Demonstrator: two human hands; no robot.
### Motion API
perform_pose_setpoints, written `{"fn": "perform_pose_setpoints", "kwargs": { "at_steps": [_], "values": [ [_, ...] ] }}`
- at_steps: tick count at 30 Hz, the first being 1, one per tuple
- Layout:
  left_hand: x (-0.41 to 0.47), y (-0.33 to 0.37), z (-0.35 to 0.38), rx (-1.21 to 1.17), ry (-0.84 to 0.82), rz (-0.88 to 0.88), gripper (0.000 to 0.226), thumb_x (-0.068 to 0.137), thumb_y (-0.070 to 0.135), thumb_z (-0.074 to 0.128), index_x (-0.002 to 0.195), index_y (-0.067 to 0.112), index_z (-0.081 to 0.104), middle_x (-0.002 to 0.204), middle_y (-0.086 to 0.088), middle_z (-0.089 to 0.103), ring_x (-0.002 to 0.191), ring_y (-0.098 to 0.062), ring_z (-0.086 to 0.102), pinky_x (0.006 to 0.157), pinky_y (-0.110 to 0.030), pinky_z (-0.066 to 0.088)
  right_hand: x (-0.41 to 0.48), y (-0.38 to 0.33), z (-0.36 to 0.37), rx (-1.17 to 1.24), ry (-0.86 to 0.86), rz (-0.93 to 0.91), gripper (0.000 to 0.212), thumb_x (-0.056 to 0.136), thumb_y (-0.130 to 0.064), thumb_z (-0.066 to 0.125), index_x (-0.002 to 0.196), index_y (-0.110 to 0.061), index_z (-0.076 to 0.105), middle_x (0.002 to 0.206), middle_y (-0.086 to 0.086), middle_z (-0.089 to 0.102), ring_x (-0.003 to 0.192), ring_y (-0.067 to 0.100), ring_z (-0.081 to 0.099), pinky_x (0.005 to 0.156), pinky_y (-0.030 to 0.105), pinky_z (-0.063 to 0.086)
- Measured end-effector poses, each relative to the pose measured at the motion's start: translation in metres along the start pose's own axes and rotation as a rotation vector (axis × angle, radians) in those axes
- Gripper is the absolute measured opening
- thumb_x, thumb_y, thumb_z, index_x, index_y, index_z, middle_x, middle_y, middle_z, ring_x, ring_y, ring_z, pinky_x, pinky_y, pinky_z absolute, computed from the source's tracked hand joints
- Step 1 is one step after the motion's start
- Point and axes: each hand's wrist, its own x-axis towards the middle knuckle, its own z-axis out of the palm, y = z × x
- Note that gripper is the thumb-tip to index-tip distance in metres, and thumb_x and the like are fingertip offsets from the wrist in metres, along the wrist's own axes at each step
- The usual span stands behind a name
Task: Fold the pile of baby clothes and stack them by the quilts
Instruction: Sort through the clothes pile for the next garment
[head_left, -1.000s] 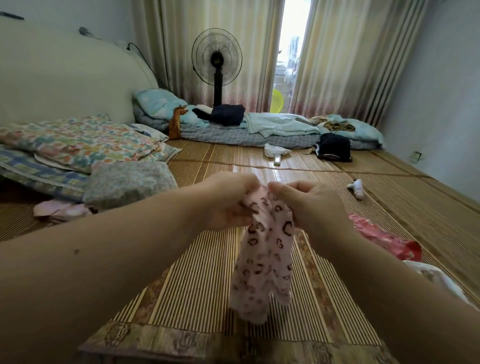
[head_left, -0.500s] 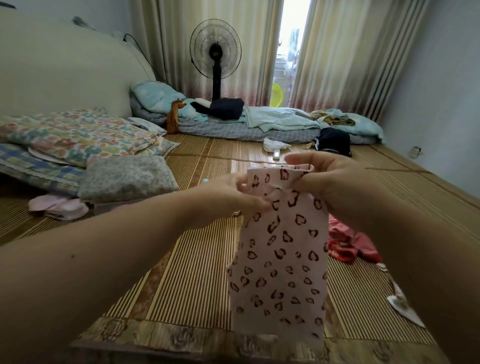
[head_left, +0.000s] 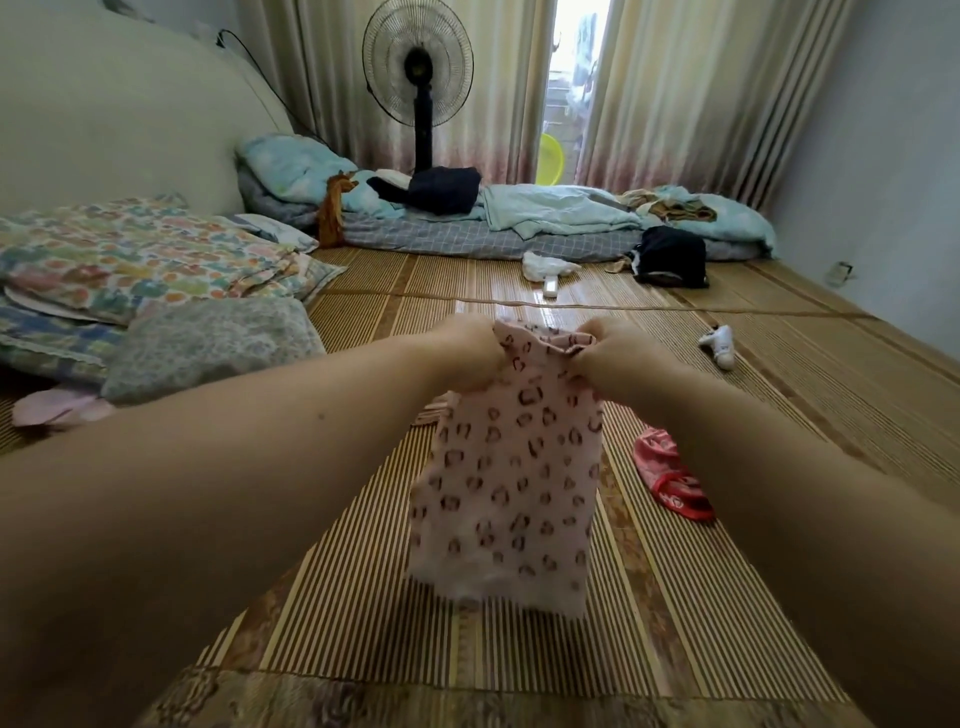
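A pale pink baby garment with dark heart prints (head_left: 511, 483) hangs flat in front of me above the bamboo mat. My left hand (head_left: 467, 343) grips its top left corner and my right hand (head_left: 613, 348) grips its top right corner, both stretched forward at the same height. The folded floral quilts (head_left: 135, 260) lie stacked at the left, with a grey flowered folded piece (head_left: 208, 343) in front of them and a pink garment (head_left: 57, 408) beside that. A red baby garment (head_left: 670, 478) lies crumpled on the mat to the right.
A bamboo mat (head_left: 363, 597) covers the floor. Bedding (head_left: 519, 223) with dark bundles lies along the far curtains beside a standing fan (head_left: 418, 67). A white bottle (head_left: 719, 345), a white cloth (head_left: 545, 265) and a small white device (head_left: 550, 286) lie on the mat.
The garment went from a bunched strip to a spread flat panel. My hands moved apart and pushed farther forward, holding its top edge taut.
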Motion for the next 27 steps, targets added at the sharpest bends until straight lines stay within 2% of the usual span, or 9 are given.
{"fn": "perform_pose_setpoints", "kwargs": {
  "at_steps": [4, 8, 11, 14, 16, 19, 21, 24, 27],
  "values": [
    [0.008, 0.004, -0.006, 0.123, 0.258, 0.222, 0.013, 0.092, 0.020, 0.052, 0.080, 0.023, 0.054, 0.084, 0.001, 0.060, 0.078, -0.015, 0.057, 0.061, -0.028, 0.047, 0.012, 0.004, -0.004, -0.013, 0.207, -0.216, 0.009, 0.090, -0.020, 0.055, 0.093, -0.029, 0.052, 0.088, -0.002, 0.060, 0.075, 0.012, 0.055, 0.056, 0.028, 0.039],
    [-0.002, -0.013, -0.003, 0.193, 0.357, 0.398, 0.009, 0.092, 0.023, 0.057, 0.084, 0.018, 0.057, 0.079, 0.005, 0.057, 0.070, -0.009, 0.053, 0.054, -0.017, 0.036, 0.000, 0.012, -0.007, -0.214, 0.266, -0.417, 0.008, 0.090, -0.019, 0.055, 0.094, -0.025, 0.051, 0.077, -0.009, 0.055, 0.065, 0.005, 0.049, 0.050, 0.022, 0.033],
    [-0.020, -0.034, 0.017, 0.131, 0.299, 0.390, 0.017, 0.089, 0.032, 0.063, 0.077, 0.025, 0.054, 0.073, 0.009, 0.056, 0.064, -0.006, 0.051, 0.052, -0.019, 0.032, -0.024, 0.033, 0.004, -0.278, 0.185, -0.415, 0.005, 0.091, -0.021, 0.057, 0.094, -0.023, 0.053, 0.074, -0.008, 0.055, 0.058, 0.006, 0.048, 0.048, 0.022, 0.031],
    [-0.050, -0.067, 0.054, 0.169, 0.277, 0.314, 0.023, 0.086, 0.033, 0.066, 0.069, 0.026, 0.053, 0.065, 0.011, 0.054, 0.060, -0.008, 0.051, 0.050, -0.022, 0.031, -0.062, 0.064, 0.030, -0.297, 0.028, -0.297, 0.008, 0.091, -0.019, 0.058, 0.090, -0.026, 0.054, 0.077, -0.007, 0.057, 0.057, 0.004, 0.048, 0.048, 0.019, 0.034],
    [-0.073, -0.093, 0.082, 0.155, 0.206, 0.221, 0.013, 0.086, 0.024, 0.064, 0.073, 0.027, 0.059, 0.071, 0.011, 0.059, 0.068, -0.010, 0.058, 0.054, -0.024, 0.044, -0.089, 0.087, 0.049, -0.319, -0.066, -0.195, 0.016, 0.089, -0.017, 0.058, 0.083, -0.031, 0.051, 0.076, -0.007, 0.057, 0.060, 0.005, 0.051, 0.050, 0.019, 0.036],
    [-0.108, -0.125, 0.117, 0.178, 0.019, 0.138, 0.006, 0.088, 0.028, 0.064, 0.084, 0.033, 0.063, 0.083, 0.014, 0.065, 0.074, -0.001, 0.062, 0.067, -0.026, 0.057, -0.129, 0.121, 0.074, -0.323, -0.206, -0.052, 0.016, 0.089, -0.019, 0.058, 0.084, -0.032, 0.052, 0.080, -0.008, 0.061, 0.068, 0.006, 0.057, 0.055, 0.025, 0.048],
    [-0.126, -0.137, 0.126, 0.235, -0.088, 0.166, 0.008, 0.088, 0.032, 0.064, 0.082, 0.034, 0.059, 0.083, 0.014, 0.064, 0.073, 0.002, 0.061, 0.068, -0.023, 0.057, -0.149, 0.136, 0.083, -0.357, -0.272, -0.024, 0.016, 0.090, -0.022, 0.056, 0.085, -0.035, 0.050, 0.081, -0.009, 0.062, 0.069, 0.006, 0.059, 0.058, 0.023, 0.051],
    [-0.141, -0.142, 0.120, 0.292, -0.249, 0.278, 0.018, 0.088, 0.037, 0.061, 0.074, 0.039, 0.050, 0.077, 0.014, 0.061, 0.061, 0.003, 0.053, 0.056, -0.016, 0.046, -0.163, 0.142, 0.081, -0.382, -0.322, -0.020, 0.016, 0.091, -0.027, 0.056, 0.083, -0.037, 0.048, 0.081, -0.011, 0.062, 0.069, 0.003, 0.057, 0.055, 0.020, 0.046],
    [-0.141, -0.139, 0.107, 0.185, -0.355, 0.308, 0.020, 0.089, 0.037, 0.059, 0.072, 0.039, 0.049, 0.075, 0.011, 0.061, 0.058, 0.001, 0.052, 0.054, -0.017, 0.047, -0.156, 0.133, 0.067, -0.257, -0.371, 0.041, 0.016, 0.088, -0.024, 0.061, 0.081, -0.037, 0.055, 0.082, -0.007, 0.065, 0.064, 0.004, 0.058, 0.052, 0.018, 0.047]
  ]
}}
